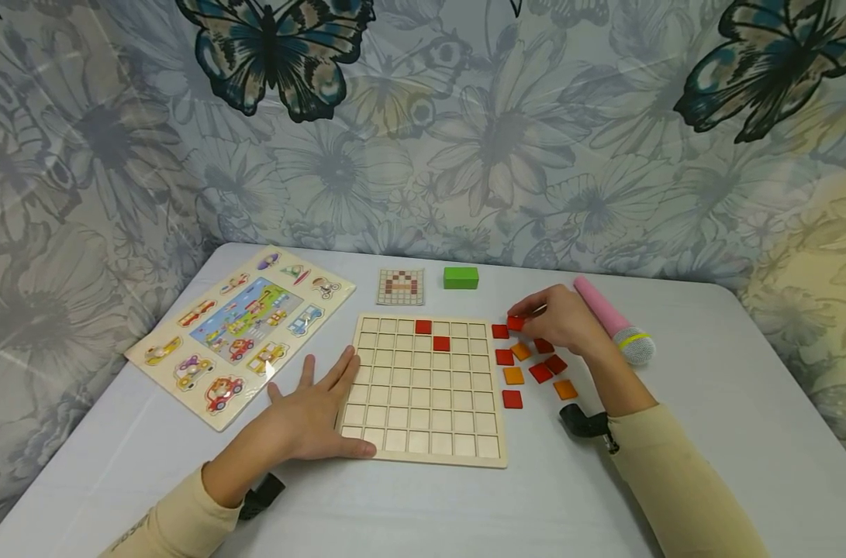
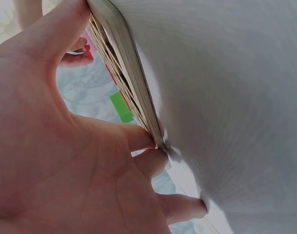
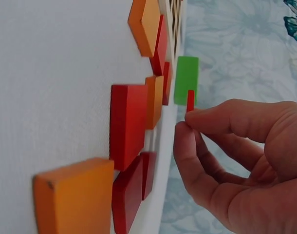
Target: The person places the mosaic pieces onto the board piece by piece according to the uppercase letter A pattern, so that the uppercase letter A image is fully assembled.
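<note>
My right hand (image 1: 558, 316) pinches a red square tile (image 3: 190, 100) between thumb and finger, above the loose tiles right of the board. My left hand (image 1: 314, 415) lies spread along the left side of the wooden grid board (image 1: 423, 463), its thumb at the front edge and fingertips at the left edge. Two red tiles sit in the grid, one in the top row (image 1: 423, 327) and another in the second row (image 1: 441, 343). Several loose red tiles (image 1: 512, 399) and orange tiles (image 1: 565, 389) lie on the white table beside the board.
Behind the board lie a small pattern card (image 1: 400, 287) and a green block (image 1: 460, 278). A pink toy microphone (image 1: 614, 319) lies beyond my right hand. At the left is a picture puzzle board (image 1: 241, 341) with vehicles. A floral cloth (image 1: 423, 139) hangs behind the table.
</note>
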`<move>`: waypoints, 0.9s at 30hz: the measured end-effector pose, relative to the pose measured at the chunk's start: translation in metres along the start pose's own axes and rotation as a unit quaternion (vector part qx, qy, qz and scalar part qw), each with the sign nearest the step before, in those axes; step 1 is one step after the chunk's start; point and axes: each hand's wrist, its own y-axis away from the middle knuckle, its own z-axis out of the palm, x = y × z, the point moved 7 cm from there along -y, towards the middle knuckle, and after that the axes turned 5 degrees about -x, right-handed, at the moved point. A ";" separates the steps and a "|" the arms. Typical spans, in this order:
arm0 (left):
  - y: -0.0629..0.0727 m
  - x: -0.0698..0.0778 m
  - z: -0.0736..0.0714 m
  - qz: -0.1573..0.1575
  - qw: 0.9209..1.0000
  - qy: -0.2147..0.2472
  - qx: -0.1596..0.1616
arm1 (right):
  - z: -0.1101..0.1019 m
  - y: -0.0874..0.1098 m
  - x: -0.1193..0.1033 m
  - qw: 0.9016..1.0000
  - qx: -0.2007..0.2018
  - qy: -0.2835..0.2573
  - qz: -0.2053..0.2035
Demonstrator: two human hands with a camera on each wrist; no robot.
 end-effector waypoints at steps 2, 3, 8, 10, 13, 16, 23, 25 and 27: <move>0.000 0.000 0.000 0.000 1.000 0.000 0.001 | 0.001 0.000 -0.002 1.000 0.001 -0.001 0.000; 0.000 0.000 0.000 -0.001 1.000 0.000 0.001 | 0.003 0.000 -0.003 1.000 0.001 -0.003 -0.001; 0.001 -0.001 0.000 -0.005 1.000 -0.001 -0.001 | 0.011 0.002 -0.013 1.000 -0.003 -0.014 -0.008; 0.001 -0.001 0.000 -0.005 1.000 0.000 -0.002 | 0.015 0.002 -0.016 1.000 0.000 -0.015 -0.011; 0.001 0.000 0.000 -0.004 1.000 0.001 -0.002 | 0.020 0.002 -0.024 1.000 0.001 -0.017 -0.025; 0.000 0.000 0.000 -0.004 1.000 -0.001 -0.002 | 0.026 0.002 -0.032 0.999 -0.002 -0.014 -0.040; 0.000 -0.001 0.001 -0.005 1.000 -0.002 -0.002 | 0.037 -0.001 -0.051 0.998 -0.005 -0.019 -0.056; -0.001 -0.001 0.001 -0.006 1.000 -0.002 -0.003 | 0.040 -0.002 -0.057 0.998 -0.005 -0.018 -0.060; -0.001 -0.001 0.001 -0.006 1.000 -0.003 -0.002 | 0.043 -0.003 -0.062 0.998 -0.002 -0.015 -0.066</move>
